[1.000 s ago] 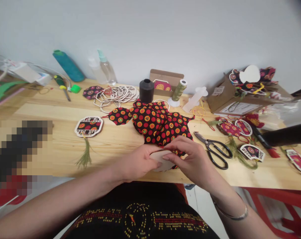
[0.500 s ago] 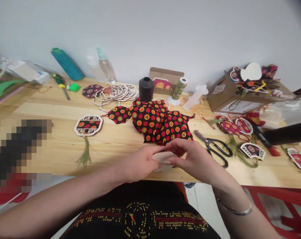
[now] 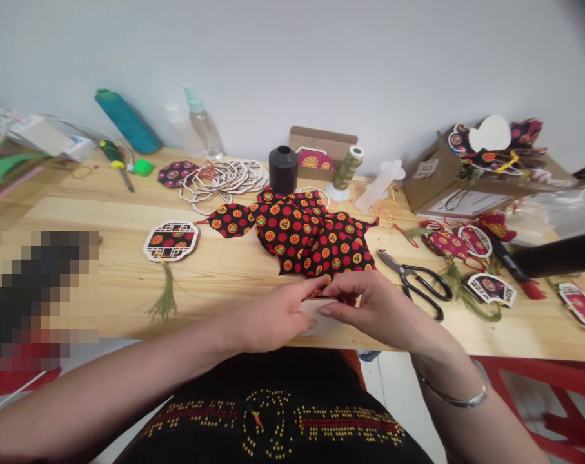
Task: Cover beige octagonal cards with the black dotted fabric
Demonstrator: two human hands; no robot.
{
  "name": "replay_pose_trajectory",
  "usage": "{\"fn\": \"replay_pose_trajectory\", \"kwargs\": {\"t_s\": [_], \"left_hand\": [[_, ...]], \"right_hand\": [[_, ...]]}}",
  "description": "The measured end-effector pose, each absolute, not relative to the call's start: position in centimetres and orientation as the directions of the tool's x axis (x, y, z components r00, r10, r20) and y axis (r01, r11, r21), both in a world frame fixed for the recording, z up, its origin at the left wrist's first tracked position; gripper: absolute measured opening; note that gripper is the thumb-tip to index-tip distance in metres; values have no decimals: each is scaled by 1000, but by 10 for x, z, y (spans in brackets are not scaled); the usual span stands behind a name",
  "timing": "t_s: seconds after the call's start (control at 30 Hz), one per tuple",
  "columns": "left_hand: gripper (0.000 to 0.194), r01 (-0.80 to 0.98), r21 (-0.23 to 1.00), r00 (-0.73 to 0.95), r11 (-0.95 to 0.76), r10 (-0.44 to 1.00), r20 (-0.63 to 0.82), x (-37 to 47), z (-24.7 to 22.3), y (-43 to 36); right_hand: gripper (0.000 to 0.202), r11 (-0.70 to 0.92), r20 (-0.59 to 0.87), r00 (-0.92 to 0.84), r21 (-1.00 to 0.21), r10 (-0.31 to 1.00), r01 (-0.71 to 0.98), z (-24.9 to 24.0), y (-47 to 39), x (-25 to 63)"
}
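Close to the table's front edge, my left hand [image 3: 277, 316] and my right hand [image 3: 364, 301] together grip a pale flat ornament piece [image 3: 325, 323]. Both thumbs press on its plain face; most of the fingers are hidden behind it. A dark rim shows along its top edge. Right behind the hands lies black patterned fabric [image 3: 302, 232] with red dots and yellow flowers. Black-handled scissors [image 3: 418, 280] rest to the right of my right hand. On the left sits a framed ornament [image 3: 171, 241] with a green tassel [image 3: 165, 295].
Thin white lattice frames [image 3: 224, 183] are piled at the back, beside a black thread cone [image 3: 283, 169]. A green thread spool [image 3: 347, 171] stands further right. A cardboard box [image 3: 437, 183] with ornaments on it is at the back right, with several tasselled ornaments [image 3: 490, 289] before it.
My left thumb has shifted slightly lower on the pale piece and the left index finger reaches further along its top edge. Both hands still hold it in nearly the same place.
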State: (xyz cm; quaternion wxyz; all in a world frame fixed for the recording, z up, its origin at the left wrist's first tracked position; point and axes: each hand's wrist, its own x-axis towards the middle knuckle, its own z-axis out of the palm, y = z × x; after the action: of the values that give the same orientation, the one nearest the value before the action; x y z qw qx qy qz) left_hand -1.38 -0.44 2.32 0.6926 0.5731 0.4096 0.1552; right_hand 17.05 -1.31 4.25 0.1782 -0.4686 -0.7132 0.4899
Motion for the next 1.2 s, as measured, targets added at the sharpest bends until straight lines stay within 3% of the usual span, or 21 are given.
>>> {"fn": "replay_pose_trajectory", "kwargs": {"t_s": [0.23, 0.43, 0.63, 0.77, 0.83, 1.0, 1.2], "left_hand": [[63, 284, 899, 632, 334, 640, -437, -13, 27, 1], [49, 279, 876, 705, 394, 535, -465, -21, 31, 11], [27, -45, 722, 715, 690, 527, -460, -33, 20, 15], [49, -205, 571, 739, 795, 508, -442, -39, 15, 16], [57, -268, 516, 702, 813, 532, -473, -39, 13, 15], [57, -483, 415, 533, 771, 635, -559, -31, 7, 6], [54, -582, 381, 548, 719, 693, -469, -18, 5, -1]], "right_hand": [[17, 168, -104, -488, -860, 866, 482, 38, -13, 171], [15, 6, -150, -428, -940, 891, 342, 24, -11, 174], [19, -81, -202, -353, -940, 913, 330, 16, -8, 177], [22, -145, -230, -273, -944, 934, 297, 14, -7, 179], [22, -174, -233, -226, -951, 946, 254, 12, -6, 180], [18, -252, -262, -126, -963, 957, 95, 7, -4, 179], [16, -272, -273, -38, -962, 961, 29, 5, -5, 173]]}}
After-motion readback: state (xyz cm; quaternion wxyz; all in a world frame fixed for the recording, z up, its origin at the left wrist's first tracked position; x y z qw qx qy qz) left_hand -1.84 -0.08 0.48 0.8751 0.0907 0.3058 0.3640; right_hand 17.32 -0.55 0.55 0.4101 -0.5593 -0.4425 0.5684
